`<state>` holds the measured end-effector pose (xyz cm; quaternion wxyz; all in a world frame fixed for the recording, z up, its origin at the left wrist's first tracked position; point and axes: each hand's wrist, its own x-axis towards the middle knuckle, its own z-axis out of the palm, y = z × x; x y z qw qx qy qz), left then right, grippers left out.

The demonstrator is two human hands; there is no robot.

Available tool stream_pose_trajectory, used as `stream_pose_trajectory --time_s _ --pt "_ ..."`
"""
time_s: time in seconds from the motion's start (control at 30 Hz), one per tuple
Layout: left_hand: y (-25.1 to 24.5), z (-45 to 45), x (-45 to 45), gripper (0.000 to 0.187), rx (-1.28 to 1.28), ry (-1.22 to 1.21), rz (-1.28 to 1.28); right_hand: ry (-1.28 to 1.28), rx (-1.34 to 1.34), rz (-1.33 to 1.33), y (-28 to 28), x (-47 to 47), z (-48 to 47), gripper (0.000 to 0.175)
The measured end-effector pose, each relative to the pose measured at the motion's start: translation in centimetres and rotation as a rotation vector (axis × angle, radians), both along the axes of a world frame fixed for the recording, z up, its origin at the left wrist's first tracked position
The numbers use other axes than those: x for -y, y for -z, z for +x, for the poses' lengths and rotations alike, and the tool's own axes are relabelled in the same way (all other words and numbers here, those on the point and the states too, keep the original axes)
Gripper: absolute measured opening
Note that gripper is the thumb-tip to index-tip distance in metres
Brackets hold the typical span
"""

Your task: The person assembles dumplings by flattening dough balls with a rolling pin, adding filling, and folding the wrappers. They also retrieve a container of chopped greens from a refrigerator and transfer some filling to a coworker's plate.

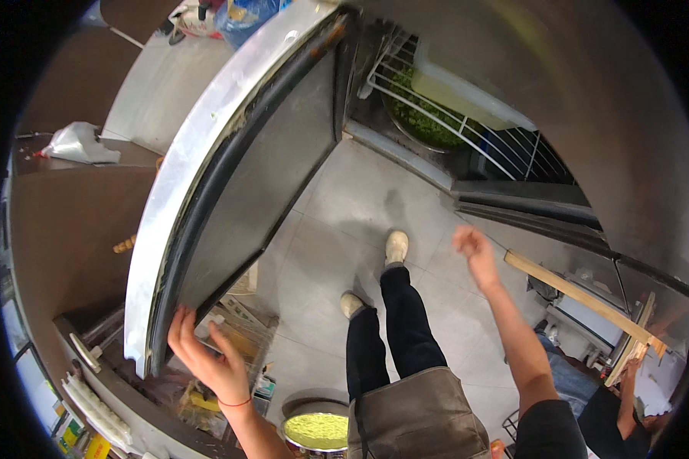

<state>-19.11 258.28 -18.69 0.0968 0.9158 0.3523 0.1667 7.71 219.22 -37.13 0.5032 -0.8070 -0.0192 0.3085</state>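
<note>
A metal refrigerator door with a black gasket stands swung out on my left. My left hand is at its lower corner, fingertips against the inner edge and gasket, thumb apart. My right hand hangs in the air over the floor, blurred, with no object seen in it. Inside the cabinet, a white wire shelf carries a pale plastic container. Beneath the shelf sits a metal bowl of chopped greens, partly hidden by the wires.
A round pan of yellow-green food is near my apron. At right, a wooden plank juts out beside a person with an arm at the wood. Cluttered goods lie lower left. A white plastic bag rests beyond the door.
</note>
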Motion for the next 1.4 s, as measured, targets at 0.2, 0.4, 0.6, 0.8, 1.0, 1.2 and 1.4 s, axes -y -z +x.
stream_pose_trajectory --time_s 0.2,0.4,0.6,0.8,1.0,1.2,1.4 --pt "1.8 -0.9 2.7 0.030 -0.016 0.022 0.091 0.443 -0.094 0.371 -3.8 -6.5 9.3 0.035" --pt "2.6 -1.3 4.1 0.036 -0.012 0.054 0.163 0.457 -0.120 0.466 -5.7 -9.2 12.6 0.040" --pt "3.0 -1.0 4.0 0.036 0.007 0.054 0.184 0.466 -0.217 0.322 -2.7 -4.8 9.2 0.038" --pt "2.5 -0.9 4.8 0.035 0.150 0.048 -0.011 0.320 -0.035 -0.176 -1.5 0.2 5.1 0.032" --pt "2.0 -1.0 5.8 0.031 0.087 0.101 -0.009 -0.731 1.014 -1.395 -6.8 4.3 5.5 0.040" --pt "1.3 -1.0 7.5 0.033 0.020 0.185 0.001 -0.928 1.041 -1.478 -7.3 8.0 6.8 0.041" --pt "0.7 -1.4 9.5 0.028 -0.027 0.225 0.008 -0.962 1.187 -1.447 -6.4 9.1 7.4 0.045"
